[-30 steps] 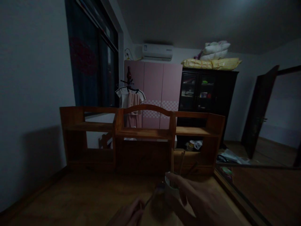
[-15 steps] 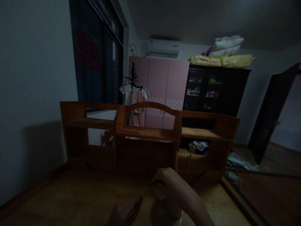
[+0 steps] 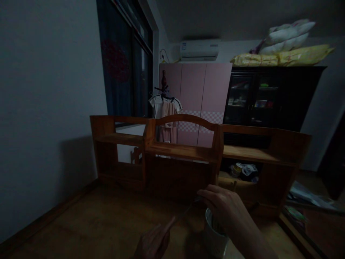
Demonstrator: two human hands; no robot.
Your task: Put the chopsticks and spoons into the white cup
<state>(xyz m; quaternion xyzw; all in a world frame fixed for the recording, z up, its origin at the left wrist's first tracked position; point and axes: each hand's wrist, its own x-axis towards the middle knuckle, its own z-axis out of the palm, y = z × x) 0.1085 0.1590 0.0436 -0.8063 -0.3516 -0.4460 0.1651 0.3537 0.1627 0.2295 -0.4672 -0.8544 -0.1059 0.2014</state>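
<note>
In the dim head view, my right hand (image 3: 226,210) hovers over the mouth of a white cup (image 3: 214,235) that stands on the wooden desk (image 3: 88,230). Its fingers are curled and pinch the far end of a thin stick (image 3: 184,213). My left hand (image 3: 153,242), low in the frame, is closed around the near end of the same stick. The stick slants up to the right between the two hands. What the cup holds is hidden by my right hand.
A wooden shelf unit (image 3: 185,151) stands along the desk's back edge. Behind it are a pink wardrobe (image 3: 199,97), hanging clothes (image 3: 165,108), a dark cabinet (image 3: 269,97) with bedding on top, and an air conditioner (image 3: 199,49). A window (image 3: 126,68) is on the left wall.
The camera has swung left, shifting the room rightward in view. My right hand moved from gripping the cup's side to above its mouth and now pinches the stick's far end.
</note>
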